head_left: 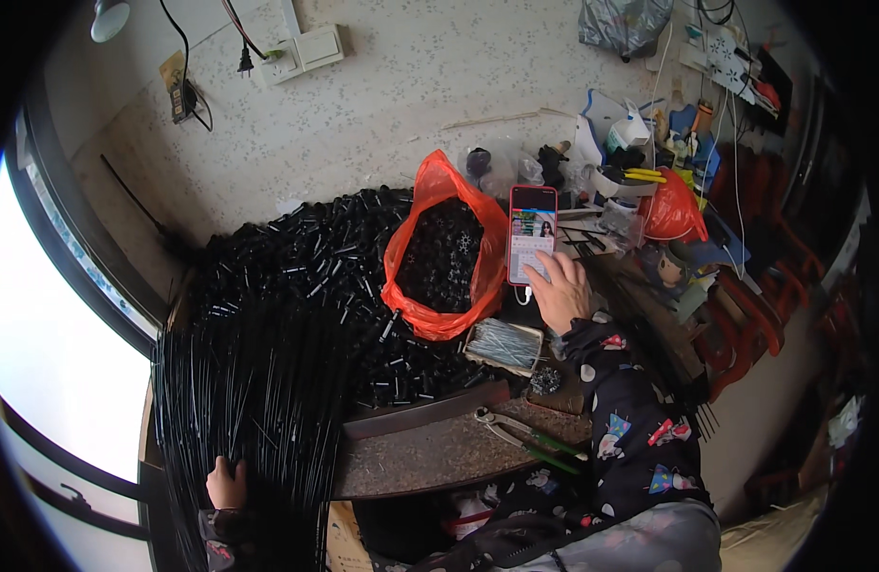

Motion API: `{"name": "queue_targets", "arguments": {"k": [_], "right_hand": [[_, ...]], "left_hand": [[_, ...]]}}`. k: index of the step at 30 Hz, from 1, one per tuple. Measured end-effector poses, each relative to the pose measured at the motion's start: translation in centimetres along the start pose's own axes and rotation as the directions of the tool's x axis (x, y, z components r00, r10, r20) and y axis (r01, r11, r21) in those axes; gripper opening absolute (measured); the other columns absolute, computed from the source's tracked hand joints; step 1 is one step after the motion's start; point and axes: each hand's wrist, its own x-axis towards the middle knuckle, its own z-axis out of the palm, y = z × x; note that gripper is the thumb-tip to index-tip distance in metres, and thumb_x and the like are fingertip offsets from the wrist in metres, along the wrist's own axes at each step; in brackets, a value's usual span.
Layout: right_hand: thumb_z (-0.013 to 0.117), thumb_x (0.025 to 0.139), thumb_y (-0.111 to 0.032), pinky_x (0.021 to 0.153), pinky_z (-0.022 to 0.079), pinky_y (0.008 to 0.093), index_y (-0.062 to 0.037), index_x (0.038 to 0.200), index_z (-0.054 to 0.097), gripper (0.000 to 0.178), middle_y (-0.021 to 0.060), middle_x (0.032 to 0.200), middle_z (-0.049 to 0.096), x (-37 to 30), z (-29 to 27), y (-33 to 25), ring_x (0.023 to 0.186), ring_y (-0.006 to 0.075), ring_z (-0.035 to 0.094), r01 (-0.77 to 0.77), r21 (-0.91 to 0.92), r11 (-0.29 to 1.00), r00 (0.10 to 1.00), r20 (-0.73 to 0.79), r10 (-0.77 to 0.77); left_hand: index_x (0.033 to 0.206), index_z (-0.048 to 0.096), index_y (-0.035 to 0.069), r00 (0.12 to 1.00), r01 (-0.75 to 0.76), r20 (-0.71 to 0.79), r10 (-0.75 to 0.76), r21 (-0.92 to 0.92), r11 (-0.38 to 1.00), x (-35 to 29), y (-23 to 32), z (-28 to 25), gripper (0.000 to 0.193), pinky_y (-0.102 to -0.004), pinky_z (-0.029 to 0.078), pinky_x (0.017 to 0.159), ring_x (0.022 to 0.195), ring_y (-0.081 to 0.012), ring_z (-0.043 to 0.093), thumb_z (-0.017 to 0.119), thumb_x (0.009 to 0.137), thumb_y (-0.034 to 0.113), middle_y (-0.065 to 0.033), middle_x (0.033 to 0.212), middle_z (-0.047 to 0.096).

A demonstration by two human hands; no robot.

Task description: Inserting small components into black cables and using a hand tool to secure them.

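My right hand (562,294) is over the lower part of a phone (533,224) in a red case, its fingers apart and a fingertip at the lit screen. The phone stands propped up, with a white cable plugged into its lower end. At the lower left, my left hand (227,484) rests among long thin black rods (258,391), its fingers curled in. What it grips, if anything, is hidden. A red plastic bag (413,310) full of small black parts stands open left of the phone. Around it lies a big heap of short black tubes (316,248).
Below the phone is a box of thin metal pins (504,345), beside a small round cluster of pins (545,380). Green-handled pincers (530,440) lie at the table's front edge (411,472). A tied red bag (675,208) sits among clutter on the right. Windows line the left side.
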Motion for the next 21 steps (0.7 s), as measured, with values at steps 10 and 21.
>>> {"name": "queue_targets", "arguments": {"k": [10, 21], "right_hand": [[0.061, 0.073, -0.015, 0.091, 0.031, 0.0411, -0.0113, 0.102, 0.061, 0.029, 0.0051, 0.117, 0.048, 0.5, -0.7, 0.1, 0.112, 0.0253, 0.039, -0.102, 0.018, 0.995, 0.994, -0.045, 0.103], [0.061, 0.075, -0.02, 0.094, 0.028, 0.0448, -0.0153, 0.101, 0.062, 0.027, 0.0017, 0.126, 0.044, 0.8, -0.1, -0.4, 0.117, 0.0265, 0.035, -0.027, 0.027, 0.999, 0.998, -0.049, 0.029]], "left_hand": [[0.076, 0.044, 0.003, 0.999, -0.014, -0.046, 0.014, 0.014, 1.0, -0.1, -0.1, 0.5, 0.034, -0.0492, 0.04, 0.049, 0.058, -0.0417, 0.054, 0.061, 0.077, 0.033, -0.0208, 0.061, 0.054], [0.077, 0.044, 0.003, 1.0, -0.005, -0.03, 0.006, 0.028, 1.0, -0.1, -0.1, 0.4, 0.034, -0.0495, 0.039, 0.049, 0.058, -0.042, 0.053, 0.062, 0.077, 0.032, -0.0208, 0.06, 0.054]]}}
